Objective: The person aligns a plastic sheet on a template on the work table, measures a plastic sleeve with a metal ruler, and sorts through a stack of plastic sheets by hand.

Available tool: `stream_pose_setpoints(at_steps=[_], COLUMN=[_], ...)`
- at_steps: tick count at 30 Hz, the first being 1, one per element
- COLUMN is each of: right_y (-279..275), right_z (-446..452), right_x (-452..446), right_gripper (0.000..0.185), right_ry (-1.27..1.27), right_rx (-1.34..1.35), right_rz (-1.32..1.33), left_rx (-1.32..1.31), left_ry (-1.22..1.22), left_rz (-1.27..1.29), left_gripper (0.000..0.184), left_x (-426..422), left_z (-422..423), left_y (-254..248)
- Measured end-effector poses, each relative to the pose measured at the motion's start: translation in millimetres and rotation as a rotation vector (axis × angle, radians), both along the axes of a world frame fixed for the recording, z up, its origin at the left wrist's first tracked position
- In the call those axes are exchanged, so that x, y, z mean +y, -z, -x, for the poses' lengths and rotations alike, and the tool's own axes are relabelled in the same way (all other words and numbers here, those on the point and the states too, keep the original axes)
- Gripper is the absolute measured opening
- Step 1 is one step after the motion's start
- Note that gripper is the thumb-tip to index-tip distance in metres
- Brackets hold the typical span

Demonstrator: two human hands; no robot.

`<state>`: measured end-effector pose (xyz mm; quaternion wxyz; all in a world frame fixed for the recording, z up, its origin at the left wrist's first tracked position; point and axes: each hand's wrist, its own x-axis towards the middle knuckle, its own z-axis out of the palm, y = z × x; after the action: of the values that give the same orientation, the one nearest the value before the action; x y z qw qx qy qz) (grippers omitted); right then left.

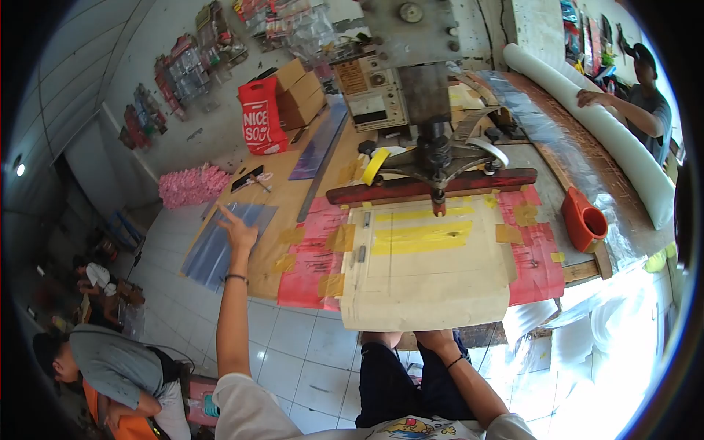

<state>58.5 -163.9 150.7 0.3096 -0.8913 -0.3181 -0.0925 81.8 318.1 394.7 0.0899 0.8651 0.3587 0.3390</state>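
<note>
My left hand [240,233] reaches out at the left end of the table with its fingers apart. It is over a stack of clear bluish plastic sheets [213,253], and whether it touches them I cannot tell. My right hand [435,342] is low by my lap, at the front edge of a cream board [433,282]. Its fingers are hidden from view. The board carries yellow tape strips [422,236] and lies between red taped sheets [312,257]. Above its back edge is a press machine [437,158] with a long dark red bar [367,192].
A red bag [262,117] and cardboard boxes [301,95] stand at the back. An orange tape dispenser [584,220] sits on the right. One person [645,110] touches a white foam roll [587,110]; another person [125,367] sits bent over at lower left.
</note>
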Motion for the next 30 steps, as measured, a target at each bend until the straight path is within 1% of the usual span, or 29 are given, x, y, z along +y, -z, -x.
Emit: stream_pose_setpoints(at_steps=[1, 3, 4, 5, 7, 8, 10, 11, 14, 15, 16, 18, 20, 21, 23, 26, 29, 30], right_y=[-2.1, -5.4, -8.5, -12.3, -16.4, -17.3, -15.6, -12.8, -12.5, -11.2, -6.9, -12.1, -5.7, -4.0, -2.0, 1.0, 13.0, 17.9], right_z=[-1.0, -0.5, 0.6, 0.6, -0.6, -0.3, 0.2, -2.7, -3.3, -2.8, -3.3, -3.0, -2.7, -1.8, -1.9, -5.1, -6.6, -7.5], right_x=[-1.8, -5.9, -8.6, -11.1, -14.3, -16.7, -26.0, -25.4, -26.0, -26.0, -25.8, -26.5, -26.7, -27.1, -30.9, -36.6, -41.4, -43.2], right_gripper=[0.026, 0.027, 0.026, 0.026, 0.027, 0.028, 0.029, 0.029, 0.028, 0.028, 0.027, 0.026, 0.024, 0.023, 0.021, 0.019, 0.019, 0.020], right_ry=[0.016, 0.047, 0.049, 0.041, 0.039, 0.042, 0.052, 0.052, 0.039, 0.022, 0.020, -0.009, -0.001, 0.003, 0.026, 0.015, 0.034, 0.031], right_rx=[-0.008, -0.020, -0.016, -0.012, -0.013, -0.017, -0.025, -0.033, -0.020, -0.012, -0.053, -0.009, 0.066, 0.040, -0.014, -0.054, -0.048, -0.060], right_rz=[-0.023, -0.072, -0.069, -0.062, -0.067, -0.075, -0.071, -0.067, -0.030, -0.012, -0.050, -0.054, -0.089, -0.115, -0.169, -0.175, -0.132, -0.130], left_rx=[0.079, 0.251, 0.355, 0.456, 0.421, 0.404, 0.341, 0.307, -0.069, -0.053, -0.041, -0.209, -0.040, 0.069, 0.287, 0.407, 0.391, 0.422], left_ry=[-0.008, -0.102, -0.083, -0.073, -0.018, 0.011, 0.147, 0.204, 0.317, 0.305, 0.290, 0.415, 0.291, 0.225, 0.112, -0.084, -0.152, -0.097], left_rz=[-0.069, 0.073, -0.006, -0.081, -0.208, -0.268, -0.279, -0.288, 0.560, 0.534, 0.509, 0.284, 0.021, -0.010, -0.068, 0.034, -0.058, -0.090], left_gripper=[0.123, 0.089, 0.063, 0.043, 0.024, 0.020, 0.020, 0.021, 0.021, 0.022, 0.022, 0.027, 0.039, 0.044, 0.052, 0.056, 0.043, 0.037], left_x=[-9.4, 1.7, 2.2, 4.9, 14.5, 22.1, 95.0, 118.4, 123.1, 107.3, 90.4, 128.1, 103.9, 77.8, 17.0, -20.3, -22.0, -22.5], left_z=[4.3, 1.4, -1.7, -0.2, 7.6, 10.6, 4.9, 5.7, 13.4, 20.6, 26.4, 19.8, 21.3, 29.0, 45.5, 72.6, 99.2, 104.6], left_y=[4.6, 21.2, 23.4, 26.2, 31.2, 31.3, 40.9, 43.9, 28.8, 23.2, 16.5, 55.6, 50.9, 42.3, 11.6, 10.5, 22.2, 19.2])
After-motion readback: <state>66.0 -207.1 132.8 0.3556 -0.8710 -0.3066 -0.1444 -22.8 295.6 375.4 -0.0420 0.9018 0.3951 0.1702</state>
